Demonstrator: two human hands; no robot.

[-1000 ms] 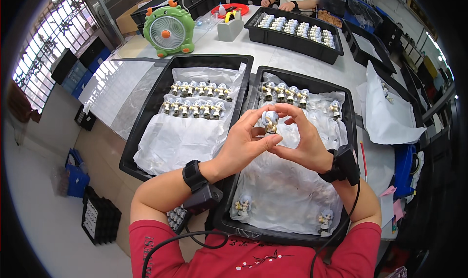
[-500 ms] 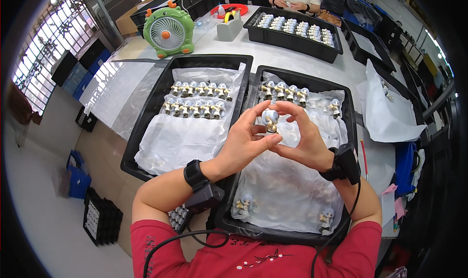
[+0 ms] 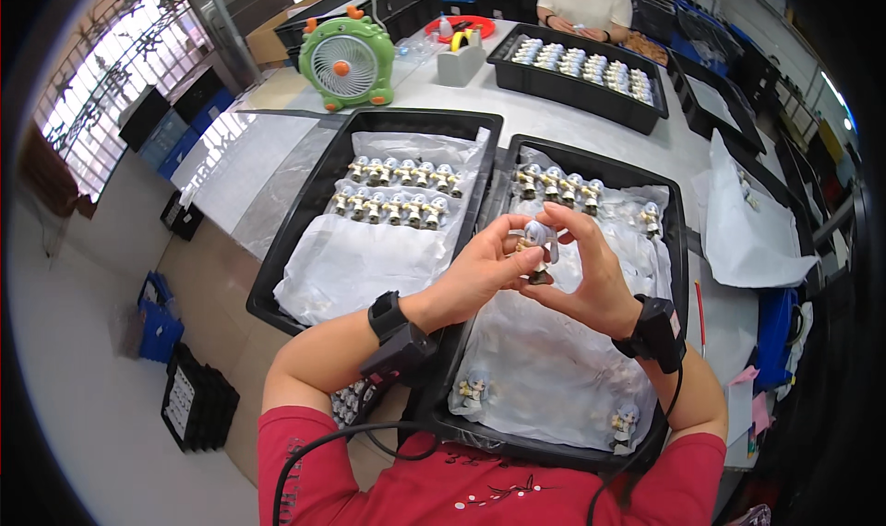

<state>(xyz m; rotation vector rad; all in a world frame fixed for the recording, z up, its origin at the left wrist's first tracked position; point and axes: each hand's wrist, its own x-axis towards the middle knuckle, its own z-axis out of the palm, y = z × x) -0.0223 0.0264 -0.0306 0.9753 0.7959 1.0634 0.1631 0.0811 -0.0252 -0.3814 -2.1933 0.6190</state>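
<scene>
A small figurine [image 3: 537,234] with pale blue-grey hair is held up between my two hands above the right black tray [image 3: 681,221]. My left hand [image 3: 472,277] grips it from the left, thumb across its front. On the other side my right hand [image 3: 598,284] curves around it, fingertips near the head and thumb near the base. Beneath, white sheeting [image 3: 544,351] lines the tray. A short row of figurines [image 3: 558,186] stands at its far end, a single figurine [image 3: 651,217] lies at the right, and two others [image 3: 474,389] [image 3: 625,424] lie in the near corners.
Two rows of figurines sit in the left black tray [image 3: 261,291]. Beyond stand a green fan [image 3: 343,65], a tape dispenser [image 3: 460,63] and another filled tray [image 3: 577,95]. A co-worker [image 3: 583,5] sits across the table. White sheeting [image 3: 752,240] hangs at the right. Cables run from my wrist devices.
The figurine has turned and tilted in my hands, and my left thumb now lies across its front. The surroundings have shifted slightly right and down in view.
</scene>
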